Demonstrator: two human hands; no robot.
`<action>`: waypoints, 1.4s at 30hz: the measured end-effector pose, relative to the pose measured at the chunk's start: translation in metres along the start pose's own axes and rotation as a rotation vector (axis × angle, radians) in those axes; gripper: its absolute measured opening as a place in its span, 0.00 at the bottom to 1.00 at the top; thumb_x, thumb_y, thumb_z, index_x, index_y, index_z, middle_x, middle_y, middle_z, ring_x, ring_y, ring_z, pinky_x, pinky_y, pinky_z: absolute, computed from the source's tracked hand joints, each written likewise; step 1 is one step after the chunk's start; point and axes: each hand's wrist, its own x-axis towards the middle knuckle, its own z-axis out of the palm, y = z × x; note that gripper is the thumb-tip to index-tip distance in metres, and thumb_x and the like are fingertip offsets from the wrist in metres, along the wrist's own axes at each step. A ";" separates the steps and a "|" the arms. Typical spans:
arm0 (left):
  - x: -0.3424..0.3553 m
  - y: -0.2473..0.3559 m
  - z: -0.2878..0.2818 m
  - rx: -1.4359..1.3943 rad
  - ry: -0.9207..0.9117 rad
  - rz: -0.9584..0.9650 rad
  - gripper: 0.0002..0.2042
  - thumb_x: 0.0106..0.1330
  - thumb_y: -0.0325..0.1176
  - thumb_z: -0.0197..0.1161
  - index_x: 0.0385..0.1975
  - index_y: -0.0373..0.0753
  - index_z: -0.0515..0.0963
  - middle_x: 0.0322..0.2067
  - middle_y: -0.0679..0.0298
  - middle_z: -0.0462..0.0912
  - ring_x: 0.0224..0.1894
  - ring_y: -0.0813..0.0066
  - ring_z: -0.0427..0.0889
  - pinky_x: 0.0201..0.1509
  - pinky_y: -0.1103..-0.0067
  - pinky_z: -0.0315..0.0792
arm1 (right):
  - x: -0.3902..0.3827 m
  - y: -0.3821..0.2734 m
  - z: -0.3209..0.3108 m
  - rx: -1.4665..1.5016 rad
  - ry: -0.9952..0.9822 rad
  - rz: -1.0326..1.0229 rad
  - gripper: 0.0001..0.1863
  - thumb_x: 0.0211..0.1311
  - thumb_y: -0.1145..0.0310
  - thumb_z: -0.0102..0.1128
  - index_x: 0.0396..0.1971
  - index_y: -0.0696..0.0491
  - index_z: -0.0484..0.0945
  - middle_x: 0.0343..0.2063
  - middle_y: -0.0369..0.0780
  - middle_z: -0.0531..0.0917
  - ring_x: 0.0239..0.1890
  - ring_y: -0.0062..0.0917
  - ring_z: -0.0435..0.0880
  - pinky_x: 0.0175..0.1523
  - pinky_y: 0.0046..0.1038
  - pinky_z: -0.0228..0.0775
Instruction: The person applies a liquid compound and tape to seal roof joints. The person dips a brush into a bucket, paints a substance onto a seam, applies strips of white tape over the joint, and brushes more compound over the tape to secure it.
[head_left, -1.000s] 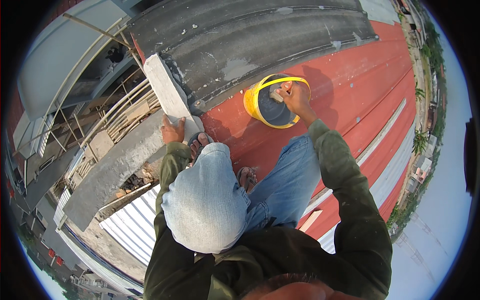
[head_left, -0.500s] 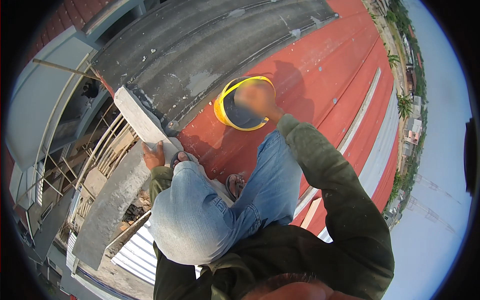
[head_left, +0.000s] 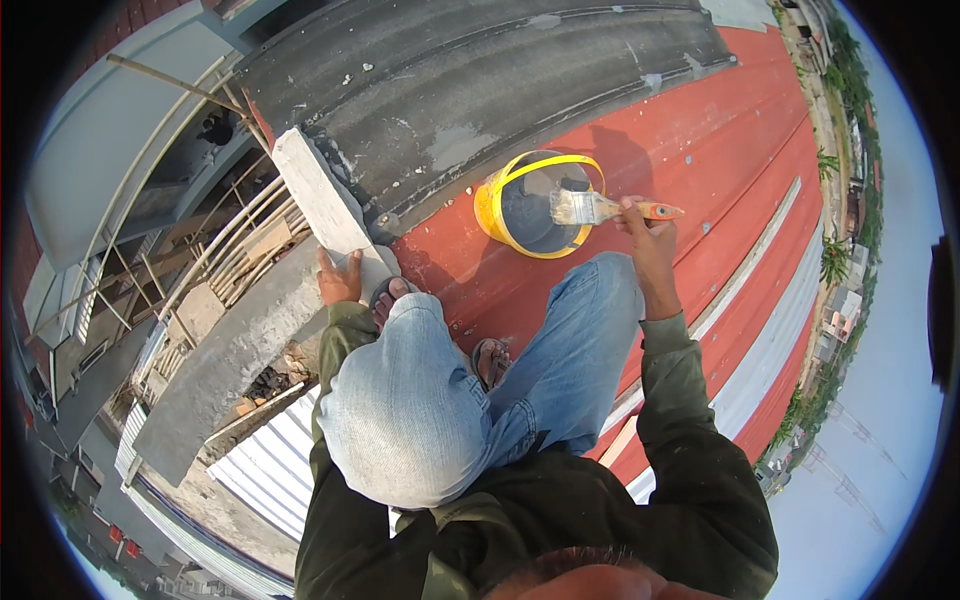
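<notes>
A wide paintbrush (head_left: 590, 208) with an orange handle is held in my right hand (head_left: 650, 250), its fingers closed round the handle. The brush's bristles, smeared with grey, hang over the rim of a yellow bucket (head_left: 490, 208). Dark grey coating (head_left: 532, 212) lies inside that bucket, which stands on the red roof sheet. My left hand (head_left: 341, 278) rests on the pale concrete ledge (head_left: 318, 190), fingers spread on its near end beside my sandalled foot.
Red corrugated roofing (head_left: 700, 140) slopes off to the right, with a dark grey coated strip (head_left: 480, 80) beyond the bucket. Left of the ledge the roof drops away past a bamboo railing (head_left: 225, 255). A rough concrete slab (head_left: 225, 370) lies beside my left arm.
My right hand has come out of the bucket and moved right, bringing the paintbrush into sight. The whole view has shifted, and my left hand stays on the ledge.
</notes>
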 end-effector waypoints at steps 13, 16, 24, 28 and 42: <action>-0.018 0.026 -0.012 0.037 0.011 -0.134 0.42 0.53 0.53 0.67 0.67 0.45 0.56 0.44 0.37 0.72 0.47 0.41 0.75 0.52 0.61 0.69 | -0.031 0.010 0.156 0.149 -0.272 0.063 0.11 0.61 0.68 0.62 0.37 0.61 0.77 0.30 0.38 0.81 0.31 0.17 0.79 0.39 0.18 0.71; -0.018 0.036 -0.009 0.037 -0.011 -0.153 0.43 0.54 0.53 0.67 0.68 0.45 0.54 0.45 0.37 0.71 0.47 0.41 0.75 0.52 0.61 0.69 | -0.023 0.054 0.199 0.068 -0.321 0.034 0.11 0.59 0.68 0.64 0.36 0.60 0.77 0.30 0.38 0.81 0.31 0.19 0.79 0.39 0.20 0.70; -0.021 0.040 -0.011 0.046 0.019 -0.124 0.43 0.54 0.55 0.65 0.67 0.42 0.55 0.45 0.33 0.71 0.47 0.38 0.75 0.52 0.61 0.70 | -0.024 0.076 0.252 -0.267 -0.402 -0.188 0.11 0.55 0.66 0.67 0.32 0.57 0.79 0.28 0.40 0.83 0.31 0.25 0.82 0.40 0.28 0.73; -0.020 0.040 -0.011 0.032 -0.007 -0.149 0.43 0.54 0.55 0.65 0.67 0.42 0.55 0.45 0.33 0.71 0.47 0.38 0.75 0.51 0.62 0.71 | -0.022 0.078 0.266 -0.420 -0.443 -0.326 0.11 0.54 0.64 0.66 0.32 0.55 0.79 0.29 0.43 0.84 0.32 0.36 0.83 0.40 0.33 0.73; -0.019 0.043 -0.013 0.076 -0.030 -0.164 0.44 0.55 0.56 0.65 0.67 0.43 0.53 0.45 0.36 0.72 0.46 0.40 0.76 0.50 0.62 0.71 | -0.042 0.081 0.268 -0.449 -0.631 -0.730 0.08 0.57 0.69 0.62 0.32 0.53 0.72 0.29 0.45 0.79 0.34 0.44 0.78 0.37 0.40 0.70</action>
